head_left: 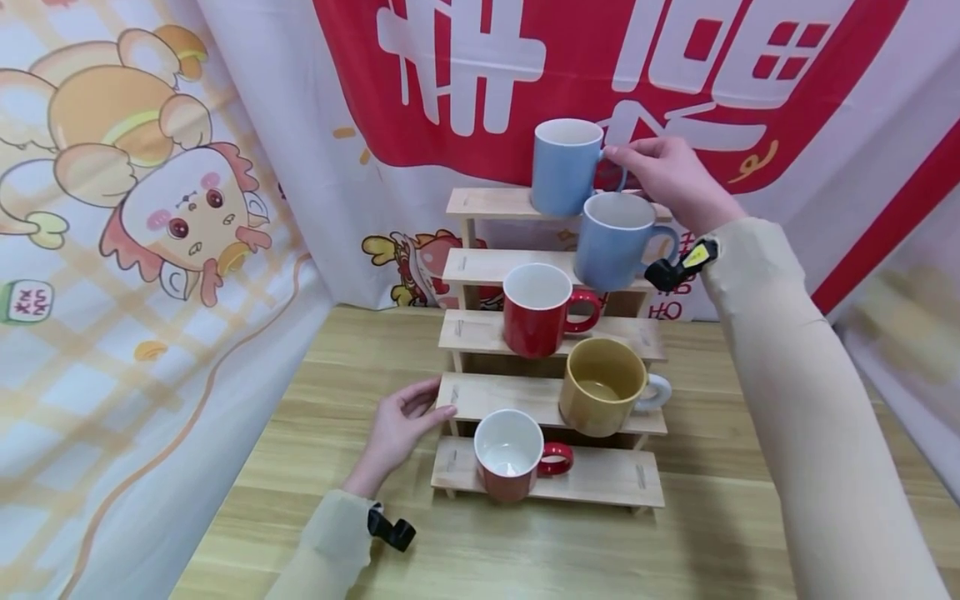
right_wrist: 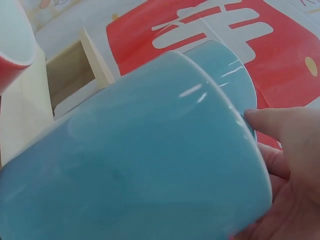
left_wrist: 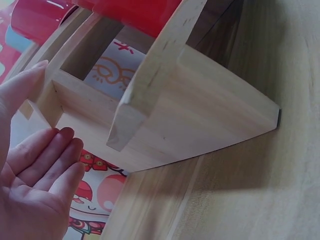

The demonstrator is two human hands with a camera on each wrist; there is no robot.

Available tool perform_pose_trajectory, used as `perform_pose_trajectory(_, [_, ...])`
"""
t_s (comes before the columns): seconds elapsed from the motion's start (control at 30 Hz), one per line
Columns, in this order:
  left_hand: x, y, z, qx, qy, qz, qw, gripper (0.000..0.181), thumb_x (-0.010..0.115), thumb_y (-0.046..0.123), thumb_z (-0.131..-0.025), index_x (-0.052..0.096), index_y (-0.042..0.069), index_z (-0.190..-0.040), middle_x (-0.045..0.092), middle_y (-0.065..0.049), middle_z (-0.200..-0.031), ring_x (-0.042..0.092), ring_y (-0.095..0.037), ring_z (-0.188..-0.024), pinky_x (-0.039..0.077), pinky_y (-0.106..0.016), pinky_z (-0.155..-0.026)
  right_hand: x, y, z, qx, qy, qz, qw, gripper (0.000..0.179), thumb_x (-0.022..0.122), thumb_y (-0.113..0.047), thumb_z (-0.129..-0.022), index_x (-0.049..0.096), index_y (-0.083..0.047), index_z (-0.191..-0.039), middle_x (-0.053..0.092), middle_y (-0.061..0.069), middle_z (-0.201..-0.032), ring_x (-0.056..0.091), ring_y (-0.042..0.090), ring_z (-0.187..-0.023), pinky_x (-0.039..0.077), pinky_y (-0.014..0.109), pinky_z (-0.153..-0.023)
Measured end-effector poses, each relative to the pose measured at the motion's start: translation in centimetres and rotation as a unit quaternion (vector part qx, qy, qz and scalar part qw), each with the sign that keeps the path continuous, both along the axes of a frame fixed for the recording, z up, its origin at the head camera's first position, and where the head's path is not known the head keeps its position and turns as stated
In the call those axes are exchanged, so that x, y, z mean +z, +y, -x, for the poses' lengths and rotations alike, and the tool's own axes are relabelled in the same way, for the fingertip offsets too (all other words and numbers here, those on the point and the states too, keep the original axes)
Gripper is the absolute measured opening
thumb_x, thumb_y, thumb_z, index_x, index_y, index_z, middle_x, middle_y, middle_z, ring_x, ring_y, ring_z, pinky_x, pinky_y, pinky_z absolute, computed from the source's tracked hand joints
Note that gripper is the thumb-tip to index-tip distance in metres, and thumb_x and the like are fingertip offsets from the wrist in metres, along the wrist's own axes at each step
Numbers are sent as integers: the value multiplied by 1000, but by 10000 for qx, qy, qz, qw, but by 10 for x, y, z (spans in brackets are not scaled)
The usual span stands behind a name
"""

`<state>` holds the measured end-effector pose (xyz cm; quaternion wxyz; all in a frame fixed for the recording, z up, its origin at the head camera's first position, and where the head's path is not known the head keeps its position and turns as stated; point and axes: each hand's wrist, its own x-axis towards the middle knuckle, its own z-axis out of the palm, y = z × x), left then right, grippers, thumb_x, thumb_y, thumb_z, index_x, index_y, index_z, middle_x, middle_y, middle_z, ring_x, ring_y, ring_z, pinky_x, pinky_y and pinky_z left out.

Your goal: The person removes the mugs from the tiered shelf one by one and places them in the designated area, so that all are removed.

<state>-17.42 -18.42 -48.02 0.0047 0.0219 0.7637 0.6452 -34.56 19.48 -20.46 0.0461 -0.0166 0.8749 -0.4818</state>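
On the top step of a wooden tiered stand is a light blue mug. My right hand pinches its handle between thumb and fingers. Just below, a second blue mug sits on the second step; close up, this mug hides much of the upper mug and part of the right hand. My left hand is at the stand's left end by the fourth step, thumb extended. From the left wrist, the left hand shows loosely bent fingers against the wood.
Lower steps carry a red mug, a tan mug with a pale handle and a red mug with a white inside. The stand rests on a wood-grain table. Printed cloth hangs behind and at the left.
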Motion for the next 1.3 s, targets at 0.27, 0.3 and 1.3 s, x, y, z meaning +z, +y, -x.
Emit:
perform_pose_trajectory(0.27, [-3, 0, 5, -111, 121, -201, 9997, 64, 90, 24, -80, 61, 6, -135, 59, -13, -139, 56, -28, -129, 48, -28, -105, 1, 1, 1, 253, -20, 268, 9993, 72, 64, -64, -88, 58, -20, -144, 58, 6, -141, 54, 28, -123, 46, 46, -108])
perform_pose_trajectory(0.3, [-3, 0, 5, -122, 140, -204, 9996, 64, 89, 24, -80, 61, 6, -135, 60, -13, -138, 56, -28, -128, 48, -28, -105, 1, 1, 1, 237, -35, 282, 9993, 72, 64, -64, -87, 58, -20, -144, 58, 6, -141, 54, 28, -124, 46, 46, -108])
perform_pose_trajectory(1.3, [-2, 2, 1, -131, 120, -92, 9998, 64, 88, 23, -82, 60, 4, -136, 58, -15, -140, 55, -29, -130, 47, -28, -107, -2, 87, -25, -493, 411, 1091, 9920, 76, 73, -57, -81, 60, -14, -142, 66, 8, -124, 70, 16, -99, 56, 15, -78])
